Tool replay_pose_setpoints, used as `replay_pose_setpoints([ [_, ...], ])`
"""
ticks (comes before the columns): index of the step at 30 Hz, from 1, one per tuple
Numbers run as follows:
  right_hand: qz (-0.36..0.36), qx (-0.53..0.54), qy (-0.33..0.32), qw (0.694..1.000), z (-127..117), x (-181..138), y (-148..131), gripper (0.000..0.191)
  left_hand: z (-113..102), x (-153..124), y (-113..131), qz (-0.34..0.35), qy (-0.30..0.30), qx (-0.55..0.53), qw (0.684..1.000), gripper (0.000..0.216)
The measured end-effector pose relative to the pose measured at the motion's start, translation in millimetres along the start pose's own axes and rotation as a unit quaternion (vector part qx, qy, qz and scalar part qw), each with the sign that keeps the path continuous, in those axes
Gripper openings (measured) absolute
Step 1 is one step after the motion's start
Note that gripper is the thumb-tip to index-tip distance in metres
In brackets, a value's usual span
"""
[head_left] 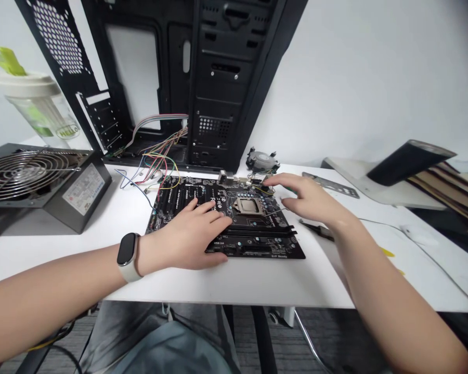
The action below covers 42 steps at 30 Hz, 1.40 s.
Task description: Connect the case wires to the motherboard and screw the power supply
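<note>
A black motherboard lies flat on the white table, with a metal-lidded processor in its socket. My left hand rests palm down on the board's left part, fingers spread across the slots. At the far right edge of the board is my right hand, its index finger reaching to the connectors there and its thumb apart. I see nothing held in it, though its other fingers are partly hidden. A thin metal lever sticks out beside the socket. Behind the board sits a round cooler fan.
An open black computer case stands behind, with loose coloured wires trailing out. At left are a power supply and a lidded bottle. Dark-tipped pliers lie partly under my right forearm, near a metal plate.
</note>
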State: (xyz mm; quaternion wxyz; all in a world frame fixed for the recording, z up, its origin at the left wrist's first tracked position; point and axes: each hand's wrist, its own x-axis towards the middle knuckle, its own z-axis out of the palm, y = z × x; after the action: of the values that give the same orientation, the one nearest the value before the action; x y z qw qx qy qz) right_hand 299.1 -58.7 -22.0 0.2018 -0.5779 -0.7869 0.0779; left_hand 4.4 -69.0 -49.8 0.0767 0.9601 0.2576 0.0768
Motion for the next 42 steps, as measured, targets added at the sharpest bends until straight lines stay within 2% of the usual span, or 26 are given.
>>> replay_pose_setpoints([
  [4,0.001,-0.055,-0.050,0.997,0,3,14,0.055,0,2,0,-0.001,-0.006,0.000,1.000,0.057],
  [8,0.011,-0.116,-0.064,0.991,5,4,26,0.056,-1,1,0,-0.004,-0.010,0.000,1.000,0.056],
  [12,0.018,-0.130,-0.056,0.990,8,3,27,0.079,-1,0,0,-0.002,-0.010,0.000,1.000,0.058],
  [14,-0.001,-0.116,-0.029,0.993,6,2,25,0.082,0,0,0,-0.001,-0.010,0.001,1.000,0.059],
  [17,-0.014,-0.104,0.026,0.994,-3,1,26,0.072,0,-1,0,-0.002,-0.011,0.002,1.000,0.059],
  [20,0.026,-0.100,0.066,0.992,-11,0,29,0.056,-1,-1,0,-0.002,-0.013,0.003,1.000,0.058],
  [24,0.064,-0.117,0.087,0.987,-14,0,33,0.043,-1,0,-1,-0.001,-0.014,0.005,1.000,0.059],
  [30,0.028,-0.145,0.082,0.986,-12,1,31,0.039,-3,0,-2,-0.011,-0.033,0.008,0.999,0.067],
  [36,-0.015,-0.174,0.115,0.978,-7,2,28,0.037,-4,0,-1,-0.014,-0.042,0.010,0.999,0.076],
  [42,-0.024,-0.163,0.113,0.980,-5,1,25,0.033,-5,0,-2,-0.005,-0.038,0.011,0.999,0.070],
])
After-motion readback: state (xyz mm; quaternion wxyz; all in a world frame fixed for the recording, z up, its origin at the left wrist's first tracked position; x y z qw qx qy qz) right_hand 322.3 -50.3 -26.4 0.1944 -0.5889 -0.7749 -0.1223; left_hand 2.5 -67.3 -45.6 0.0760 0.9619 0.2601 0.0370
